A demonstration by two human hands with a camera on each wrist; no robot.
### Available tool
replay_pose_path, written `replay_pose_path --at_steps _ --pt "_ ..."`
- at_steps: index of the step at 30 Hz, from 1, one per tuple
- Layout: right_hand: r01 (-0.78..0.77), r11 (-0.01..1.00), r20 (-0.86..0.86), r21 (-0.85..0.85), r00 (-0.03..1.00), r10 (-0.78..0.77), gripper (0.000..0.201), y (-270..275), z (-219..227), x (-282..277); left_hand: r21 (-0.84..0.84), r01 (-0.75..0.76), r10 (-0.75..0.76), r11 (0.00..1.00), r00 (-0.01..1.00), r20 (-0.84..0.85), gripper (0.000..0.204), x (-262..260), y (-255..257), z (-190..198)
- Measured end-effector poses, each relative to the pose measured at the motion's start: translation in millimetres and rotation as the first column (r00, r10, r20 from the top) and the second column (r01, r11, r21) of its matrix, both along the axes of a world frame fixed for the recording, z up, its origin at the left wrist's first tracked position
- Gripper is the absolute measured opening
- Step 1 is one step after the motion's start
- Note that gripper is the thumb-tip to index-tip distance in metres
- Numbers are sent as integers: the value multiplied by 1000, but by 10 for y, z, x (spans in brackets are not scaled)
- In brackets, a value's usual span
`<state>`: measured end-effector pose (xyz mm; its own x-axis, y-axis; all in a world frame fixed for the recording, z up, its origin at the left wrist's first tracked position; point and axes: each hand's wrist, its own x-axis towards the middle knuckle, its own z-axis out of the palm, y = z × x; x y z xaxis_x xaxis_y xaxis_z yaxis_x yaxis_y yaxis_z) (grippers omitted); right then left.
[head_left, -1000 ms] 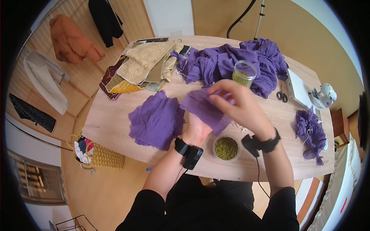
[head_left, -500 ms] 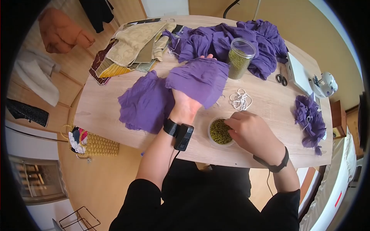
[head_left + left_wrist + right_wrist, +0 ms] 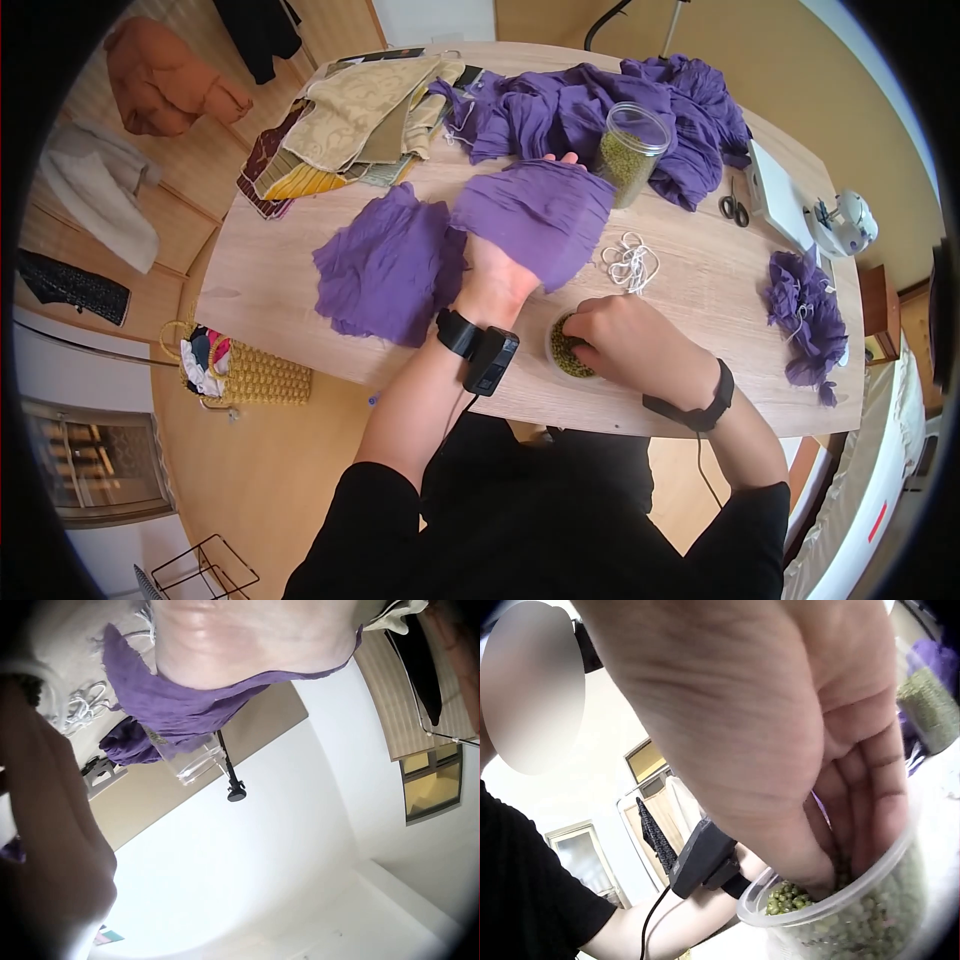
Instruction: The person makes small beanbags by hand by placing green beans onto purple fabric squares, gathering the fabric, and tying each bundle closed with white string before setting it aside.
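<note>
My left hand [image 3: 497,268] is held palm up with a square of purple cloth [image 3: 540,215] spread over the palm; its fingertips show past the far edge. The cloth hides most of that palm. My right hand [image 3: 630,340] reaches down into a small clear plastic tub [image 3: 769,919] of green mung beans [image 3: 786,898]. In the right wrist view, its thumb and fingertips come together among the beans, partly hidden by the tub's rim. A second purple cloth piece [image 3: 385,265] lies on the table left of my left hand.
A tall clear jar of beans [image 3: 628,165] stands before a heap of purple fabric [image 3: 560,110]. White string [image 3: 631,263] lies coiled near the tub. Scissors [image 3: 734,205], a small sewing machine [image 3: 848,225] and gathered purple cloth [image 3: 803,315] are at right; fabric samples [image 3: 350,120] at back left.
My right hand has left the cloth on my left palm, come down to the tub and dipped its fingers into the beans. The cloth now lies flatter over my left palm.
</note>
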<state>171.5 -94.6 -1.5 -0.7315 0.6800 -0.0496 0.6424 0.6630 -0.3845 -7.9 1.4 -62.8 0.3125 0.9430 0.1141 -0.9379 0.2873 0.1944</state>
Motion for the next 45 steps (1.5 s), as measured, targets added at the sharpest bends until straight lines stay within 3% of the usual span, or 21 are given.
replay_pose_path --at_steps 6,8,15,21,24,26,30,32,33,36,38,42,45 --pt "-37 999 -83 -23 996 35 5 93 -27 5 0 7 -7 1000 1000 -6 57 20 -36 32" --pt "-9 988 -82 -152 997 -4 13 118 43 22 -6 14 -14 1000 1000 1 56 26 -37 26" --pt "24 941 -146 -337 986 -78 16 298 286 94 -22 14 -14 1000 1000 -2 53 73 -27 -32" --pt "110 802 -126 -587 966 -225 13 870 575 41 -36 32 -34 999 998 -47 48 81 -89 4" --pt "72 883 -231 -463 953 -199 12 1183 654 -46 -119 147 -155 982 986 -64 47 50 -129 43" --pt "129 904 -198 -408 954 -226 12 1315 681 -142 126 164 -162 978 986 -28 46 55 -61 -92" --pt "165 934 -141 -317 966 -218 12 1440 586 -269 89 90 -86 992 995 -44 40 102 -15 -138" --pt "134 981 -64 -141 987 -144 14 1461 526 -306 123 131 -146 984 982 120 37 106 74 -259" --pt "99 994 -87 -36 991 -102 16 1459 482 -310 120 127 -141 985 983 121 37 94 40 -196" --pt "69 996 -88 64 994 -63 16 1445 452 -316 39 103 -103 994 995 -4 35 85 -53 -5" --pt "67 996 -85 64 994 -61 16 1447 462 -316 107 115 -117 988 993 14 35 78 -36 -26" --pt "61 994 -86 85 995 -54 16 1398 536 -332 59 149 -152 987 988 38 35 74 -32 -70" --pt "84 992 -137 94 988 -70 15 1313 605 -298 202 121 -124 972 992 2 40 71 -19 -103"
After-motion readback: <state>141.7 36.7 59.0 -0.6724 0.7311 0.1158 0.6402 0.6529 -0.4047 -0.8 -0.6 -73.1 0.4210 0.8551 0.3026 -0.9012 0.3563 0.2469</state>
